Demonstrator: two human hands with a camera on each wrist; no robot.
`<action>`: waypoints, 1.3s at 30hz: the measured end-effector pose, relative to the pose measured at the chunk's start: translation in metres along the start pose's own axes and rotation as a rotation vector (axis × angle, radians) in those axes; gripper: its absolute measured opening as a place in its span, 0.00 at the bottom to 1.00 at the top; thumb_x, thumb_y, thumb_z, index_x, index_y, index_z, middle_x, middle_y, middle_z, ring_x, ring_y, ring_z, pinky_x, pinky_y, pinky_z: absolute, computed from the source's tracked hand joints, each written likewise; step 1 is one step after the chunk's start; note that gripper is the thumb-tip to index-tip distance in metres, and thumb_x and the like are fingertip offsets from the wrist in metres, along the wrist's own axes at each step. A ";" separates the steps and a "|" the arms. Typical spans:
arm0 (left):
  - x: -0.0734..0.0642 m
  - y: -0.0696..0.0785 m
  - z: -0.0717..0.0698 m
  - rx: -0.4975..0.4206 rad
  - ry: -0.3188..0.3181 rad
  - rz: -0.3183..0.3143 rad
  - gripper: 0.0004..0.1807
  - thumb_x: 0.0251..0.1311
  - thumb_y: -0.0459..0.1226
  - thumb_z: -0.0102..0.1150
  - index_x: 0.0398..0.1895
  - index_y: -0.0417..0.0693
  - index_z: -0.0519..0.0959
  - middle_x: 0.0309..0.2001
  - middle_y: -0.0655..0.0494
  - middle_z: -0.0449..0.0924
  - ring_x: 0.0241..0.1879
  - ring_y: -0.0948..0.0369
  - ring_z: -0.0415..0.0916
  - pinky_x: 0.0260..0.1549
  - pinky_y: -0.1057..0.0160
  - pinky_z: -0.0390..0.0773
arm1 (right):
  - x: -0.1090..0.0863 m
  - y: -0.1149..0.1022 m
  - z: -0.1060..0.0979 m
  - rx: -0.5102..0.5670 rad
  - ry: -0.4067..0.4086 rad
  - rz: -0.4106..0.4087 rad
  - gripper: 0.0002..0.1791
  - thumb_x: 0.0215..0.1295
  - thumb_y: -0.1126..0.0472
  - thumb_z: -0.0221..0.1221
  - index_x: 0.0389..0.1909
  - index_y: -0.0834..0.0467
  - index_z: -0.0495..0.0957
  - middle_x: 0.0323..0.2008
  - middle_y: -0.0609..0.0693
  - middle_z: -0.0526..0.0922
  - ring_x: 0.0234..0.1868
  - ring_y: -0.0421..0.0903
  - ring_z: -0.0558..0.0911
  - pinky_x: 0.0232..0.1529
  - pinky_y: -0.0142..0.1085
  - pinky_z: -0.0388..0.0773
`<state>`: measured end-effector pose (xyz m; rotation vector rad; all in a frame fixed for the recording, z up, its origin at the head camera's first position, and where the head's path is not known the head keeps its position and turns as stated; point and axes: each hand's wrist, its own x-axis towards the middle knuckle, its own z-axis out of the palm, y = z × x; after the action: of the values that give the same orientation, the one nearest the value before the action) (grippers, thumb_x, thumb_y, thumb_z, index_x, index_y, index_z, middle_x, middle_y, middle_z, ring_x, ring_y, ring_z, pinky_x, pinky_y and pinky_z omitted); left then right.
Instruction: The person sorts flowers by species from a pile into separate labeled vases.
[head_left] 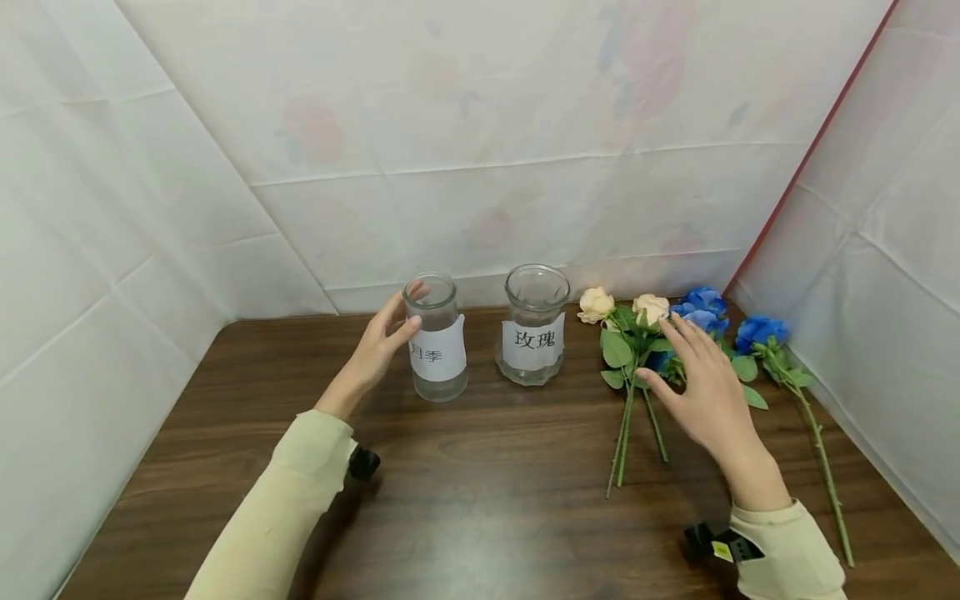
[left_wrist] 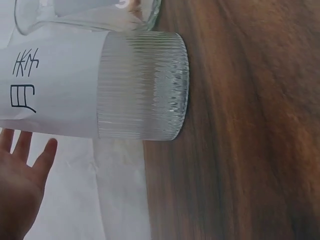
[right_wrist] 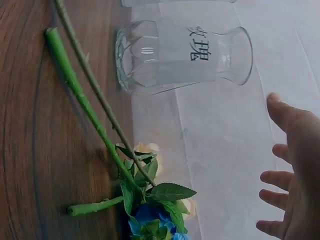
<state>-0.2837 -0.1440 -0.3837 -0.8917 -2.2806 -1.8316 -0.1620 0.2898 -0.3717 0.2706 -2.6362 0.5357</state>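
Looks to be at a readying step, short of any grasp. At nine o'clock of the straight jar (head_left: 438,346), poises the left hand (head_left: 375,348) with fingers half open, partly behind the rim, too hidden to tell whether touching. At three o'clock, beyond the flared jar (head_left: 532,343), hovers with the right hand (head_left: 708,400) spread wide and holding nothing, by the cream flowers (head_left: 650,309) at eleven o'clock and the blue flowers (head_left: 705,302) at twelve. Next, probably calls for dropping toward eight o'clock and pinching the green stems (head_left: 626,432).

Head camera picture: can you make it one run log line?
left hand: beside straight glass vase | right hand: above flowers | flared glass vase: upright
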 end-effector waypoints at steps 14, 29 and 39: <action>0.006 0.000 -0.003 -0.146 0.004 -0.034 0.30 0.69 0.34 0.49 0.75 0.46 0.61 0.67 0.40 0.68 0.64 0.53 0.66 0.63 0.48 0.60 | -0.013 -0.006 0.022 0.286 0.097 0.173 0.24 0.71 0.56 0.60 0.64 0.63 0.74 0.52 0.64 0.80 0.46 0.61 0.80 0.42 0.55 0.76; 0.007 -0.010 0.000 -0.211 0.003 -0.061 0.29 0.70 0.36 0.45 0.74 0.44 0.60 0.68 0.37 0.67 0.65 0.57 0.63 0.66 0.43 0.54 | -0.016 0.010 0.036 0.469 -0.221 0.535 0.30 0.68 0.48 0.62 0.59 0.68 0.75 0.42 0.59 0.85 0.38 0.51 0.83 0.34 0.39 0.80; 0.007 -0.013 0.005 -0.217 0.033 -0.058 0.29 0.69 0.38 0.45 0.73 0.45 0.62 0.66 0.40 0.68 0.66 0.56 0.61 0.65 0.44 0.52 | -0.008 0.012 0.054 0.417 -0.319 0.596 0.27 0.63 0.48 0.67 0.48 0.70 0.81 0.31 0.55 0.86 0.27 0.46 0.83 0.30 0.40 0.80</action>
<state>-0.2941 -0.1380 -0.3939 -0.8223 -2.1408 -2.1334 -0.1783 0.2791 -0.4243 -0.3570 -2.8721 1.3381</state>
